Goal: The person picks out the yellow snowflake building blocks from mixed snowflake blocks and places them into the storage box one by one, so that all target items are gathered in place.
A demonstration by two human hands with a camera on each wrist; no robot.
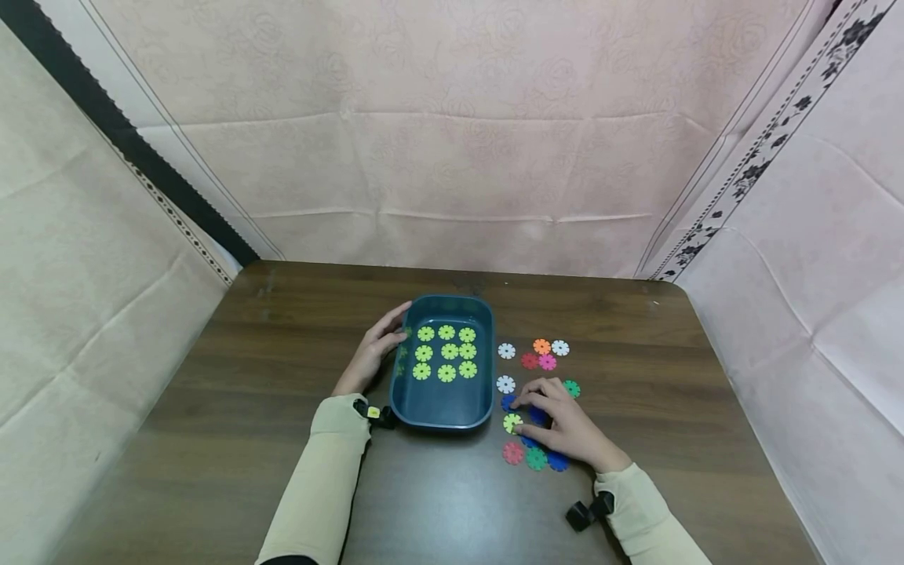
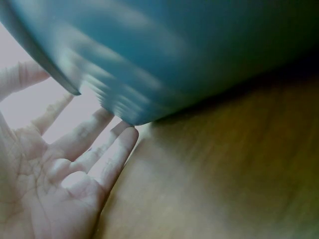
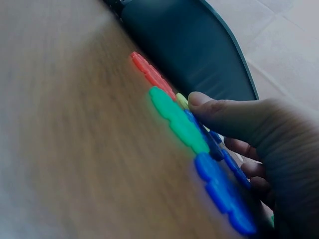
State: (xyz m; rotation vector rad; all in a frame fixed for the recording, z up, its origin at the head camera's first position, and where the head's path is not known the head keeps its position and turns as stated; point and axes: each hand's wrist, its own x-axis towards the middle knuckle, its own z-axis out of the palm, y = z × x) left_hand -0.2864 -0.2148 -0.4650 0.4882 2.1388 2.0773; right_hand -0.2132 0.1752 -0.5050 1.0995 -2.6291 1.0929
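Head view, centre of frame: dark teal tray [image 1: 443,416] sits on the brown bench [image 1: 247,408], nine yellow-green flower discs [image 1: 446,352] laid in a three-by-three grid in its far half. Left hand [image 1: 374,350] rests against the tray's left wall, fingers straight and relaxed, fingertips up by the far-left corner; grip loose, not clamped on anything. Left wrist view, blurred: open palm lower left, fingertips [image 2: 127,137] touching the tray's rounded outer wall [image 2: 199,59], bench below right. Right hand [image 1: 565,424] lies right of the tray over a scatter of loose discs, fingers curled down onto the bench, thumb and forefinger tips just beside a yellow-green disc [image 1: 512,422] close to the tray's near-right corner; cannot tell whether the grip is actually clamped on it or only touching. Blue discs [image 1: 508,402] partly hidden under that hand. Below the hand: red disc [image 1: 512,453], green disc [image 1: 536,458], another blue at lower right. Above the hand, well apart: two white discs [image 1: 505,351], an orange one, a red, a pink, another white, plus a green disc [image 1: 571,388] at the knuckles. Right wrist view, blurred: thumb [image 3: 219,112] over a row of red, green and blue discs [image 3: 224,191] along the tray's side. Beige sleeves on both arms, black wrist mounts. Pink patterned cloth backdrop across the top of frame.
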